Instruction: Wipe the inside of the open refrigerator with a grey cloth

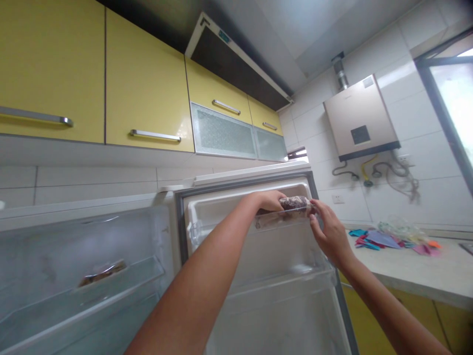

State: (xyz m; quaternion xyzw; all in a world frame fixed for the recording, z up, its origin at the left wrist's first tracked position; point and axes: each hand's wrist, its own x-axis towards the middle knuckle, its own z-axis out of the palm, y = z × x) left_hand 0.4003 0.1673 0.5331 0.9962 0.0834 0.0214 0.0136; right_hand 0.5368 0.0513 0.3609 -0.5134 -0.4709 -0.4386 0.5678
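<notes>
Packet (296, 203) right of centre! Left hand (270, 200) clamps one end, right hand's (332, 235) fingers pinch the other, probably for steadiness.

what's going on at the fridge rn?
A person has both hands at the top shelf of the open fridge door. The left hand holds a dark, mottled package at that shelf, and the right hand touches its other end. What's inside can't be made out. Inside the fridge, another small packet lies on a glass shelf. Colorful bits lie on the counter to the right.
</notes>
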